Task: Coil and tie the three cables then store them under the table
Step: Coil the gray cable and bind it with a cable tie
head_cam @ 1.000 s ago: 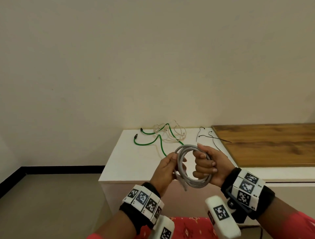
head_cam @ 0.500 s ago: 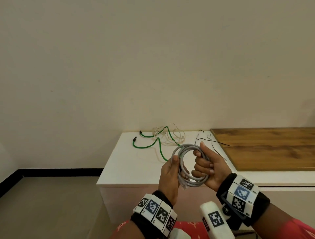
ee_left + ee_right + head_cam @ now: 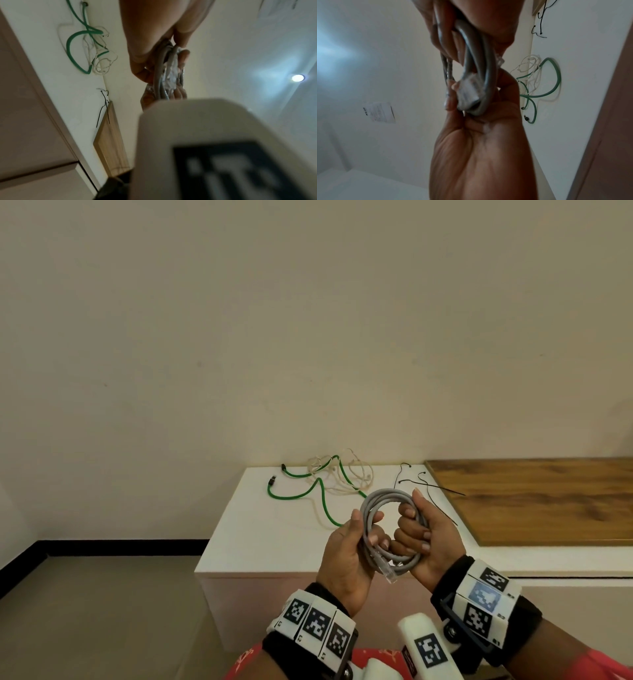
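- Clearly, you hold the grey cable coiled in the air in front of the white table, so its loops stay stacked.
- Your right hand has its fingers curled through the coil, seemingly keeping the ring from springing apart.
- Your left hand pinches the loops on the other side; the clear plug dangles below.
- Loose on the table lie the green cable, the cream cable and the black zip ties, probably waiting for tying.
- No container shows; under the table is hidden.
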The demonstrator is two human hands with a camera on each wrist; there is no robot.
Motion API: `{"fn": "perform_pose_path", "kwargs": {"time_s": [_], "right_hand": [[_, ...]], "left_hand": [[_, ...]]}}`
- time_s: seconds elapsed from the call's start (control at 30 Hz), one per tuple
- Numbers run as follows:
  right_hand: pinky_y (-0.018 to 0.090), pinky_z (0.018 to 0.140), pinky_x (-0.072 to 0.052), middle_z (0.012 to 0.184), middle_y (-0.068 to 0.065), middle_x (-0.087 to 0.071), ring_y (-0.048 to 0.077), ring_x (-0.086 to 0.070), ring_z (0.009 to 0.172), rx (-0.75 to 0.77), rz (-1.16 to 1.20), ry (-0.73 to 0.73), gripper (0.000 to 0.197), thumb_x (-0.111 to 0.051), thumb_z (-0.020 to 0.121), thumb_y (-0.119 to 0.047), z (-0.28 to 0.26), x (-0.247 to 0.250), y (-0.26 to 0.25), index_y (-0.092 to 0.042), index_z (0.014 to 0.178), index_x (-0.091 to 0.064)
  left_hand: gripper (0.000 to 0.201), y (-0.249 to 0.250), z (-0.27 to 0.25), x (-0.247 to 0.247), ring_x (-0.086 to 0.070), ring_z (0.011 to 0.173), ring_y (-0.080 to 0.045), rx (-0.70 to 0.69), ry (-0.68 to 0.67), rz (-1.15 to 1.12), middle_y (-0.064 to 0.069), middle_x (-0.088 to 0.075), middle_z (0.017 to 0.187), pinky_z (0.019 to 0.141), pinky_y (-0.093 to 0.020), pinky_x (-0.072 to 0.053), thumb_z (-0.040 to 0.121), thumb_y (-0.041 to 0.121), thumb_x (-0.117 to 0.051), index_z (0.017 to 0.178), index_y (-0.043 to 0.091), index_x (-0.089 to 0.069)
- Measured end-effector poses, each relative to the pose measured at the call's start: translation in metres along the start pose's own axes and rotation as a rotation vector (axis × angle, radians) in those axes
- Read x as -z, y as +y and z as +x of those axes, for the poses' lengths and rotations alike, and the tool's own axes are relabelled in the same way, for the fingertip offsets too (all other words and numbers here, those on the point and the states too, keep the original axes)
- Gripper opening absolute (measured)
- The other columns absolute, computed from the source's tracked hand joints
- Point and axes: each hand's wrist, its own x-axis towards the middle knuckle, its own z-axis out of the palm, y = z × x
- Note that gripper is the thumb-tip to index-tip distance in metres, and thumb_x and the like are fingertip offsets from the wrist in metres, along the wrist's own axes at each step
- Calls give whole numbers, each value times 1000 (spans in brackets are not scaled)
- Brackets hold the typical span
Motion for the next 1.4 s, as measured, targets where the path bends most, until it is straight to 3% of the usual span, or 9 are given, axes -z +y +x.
{"fn": "perform_pose_path", "kwargs": {"time_s": [0.13, 0.3, 0.47, 0.63, 0.9, 1.07, 1.17, 1.3, 1.4], "right_hand": [[16, 32, -27, 28, -6, -28, 4, -25, 23, 27, -79, -28, 44, -34, 94, -40, 0, -3, 2, -13, 60, -41], [22, 44, -38, 42, -4, -40, 10, -41, 39, 1, -131, -9, 43, -35, 94, -42, -4, -10, 7, -13, 65, -49], [33, 64, -45, 69, 7, -53, 20, -54, 69, 47, -387, 78, 34, -34, 97, -31, -3, -11, 11, -7, 92, -58], [32, 66, -52, 78, 13, -65, 24, -62, 69, 5, -576, 61, 34, -37, 96, -30, -1, -6, 12, -4, 99, -59], [34, 76, -53, 94, 19, -67, 28, -64, 82, -87, -583, 35, 38, -38, 95, -31, 12, 10, 6, -1, 107, -59], [35, 84, -51, 95, 17, -67, 28, -62, 90, -103, -622, 173, 38, -40, 95, -37, 38, 39, -16, -5, 103, -59], [32, 78, -52, 89, 16, -65, 26, -63, 84, -96, -686, 306, 28, -46, 94, -28, 61, 72, -37, -3, 99, -58], [24, 54, -51, 75, 10, -58, 20, -55, 66, -181, -898, 383, 14, -46, 94, -12, 100, 107, -63, -5, 86, -56], [24, 55, -43, 70, 7, -52, 17, -48, 61, -227, -1216, 427, 22, -45, 92, -5, 146, 127, -77, -9, 72, -53]], "left_hand": [[34, 4, 2, 2, -46, 42, -8, -27, 30, 10, 6, -44, 45, 48, -19, -43, 96, 28, -31, 86, 5, -55], [32, 6, 6, 6, -38, 36, -6, -70, 109, 47, 7, -42, 43, 42, -18, -39, 97, 24, -33, 84, 5, -55], [29, 7, 11, 11, -33, 33, -5, -107, 172, 45, 7, -37, 41, 37, -19, -38, 98, 21, -35, 82, 4, -53], [32, 12, 16, 21, -31, 32, -5, -106, 198, 100, 7, -36, 40, 34, -17, -33, 98, 20, -34, 78, 5, -54], [32, 13, 32, 30, -30, 33, -5, -63, 168, 178, 7, -35, 42, 36, -17, -32, 98, 18, -35, 78, 5, -55], [31, 14, 50, 35, -29, 32, -5, -43, 135, 167, 7, -35, 42, 35, -18, -32, 98, 18, -35, 78, 5, -55], [31, 11, 64, 40, -29, 32, -5, -30, 128, 169, 7, -34, 42, 35, -18, -32, 98, 17, -36, 78, 4, -56], [30, 5, 87, 48, -29, 33, -6, -17, 132, 208, 7, -34, 43, 36, -18, -31, 98, 17, -35, 81, 2, -55], [29, -2, 107, 57, -28, 33, -6, -19, 144, 236, 7, -34, 43, 36, -19, -31, 98, 16, -35, 83, 1, -55]]}}
